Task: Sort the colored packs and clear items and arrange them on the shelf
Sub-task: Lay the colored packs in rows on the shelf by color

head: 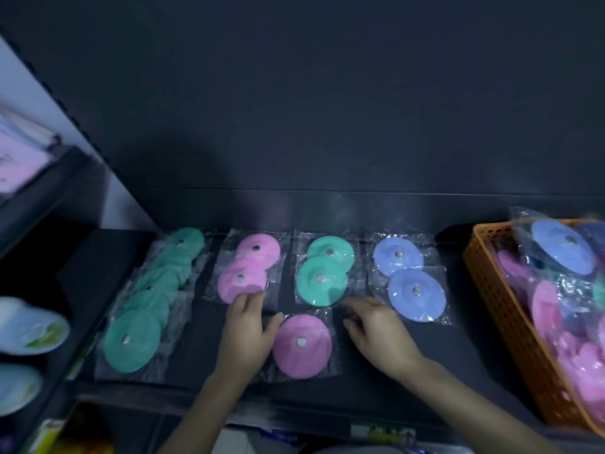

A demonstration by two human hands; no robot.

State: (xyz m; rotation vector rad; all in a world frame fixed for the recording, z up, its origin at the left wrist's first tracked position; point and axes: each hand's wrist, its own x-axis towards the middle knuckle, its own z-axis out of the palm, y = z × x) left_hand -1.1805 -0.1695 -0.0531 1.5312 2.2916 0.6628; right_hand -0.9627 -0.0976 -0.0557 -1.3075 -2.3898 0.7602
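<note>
Round colored discs in clear plastic packs lie in rows on a dark shelf (409, 371). From left: a row of several green packs (132, 340), two pink packs (240, 280), two green packs (320, 280), two blue packs (415, 294). A single pink pack (302, 345) lies nearer the front edge between my hands. My left hand (247, 326) rests with fingers on the lower pink pack of the row and its thumb at the single pink pack's left edge. My right hand (373, 326) hovers just right of that pack, fingers loosely curled, holding nothing.
An orange perforated basket (504, 309) at the right holds more blue and pink packs (563, 247). A dark wall stands behind the shelf. At the left, another shelf unit carries pale round items (32, 326) and pink goods (19, 162). Lower shelf goods show below the front edge.
</note>
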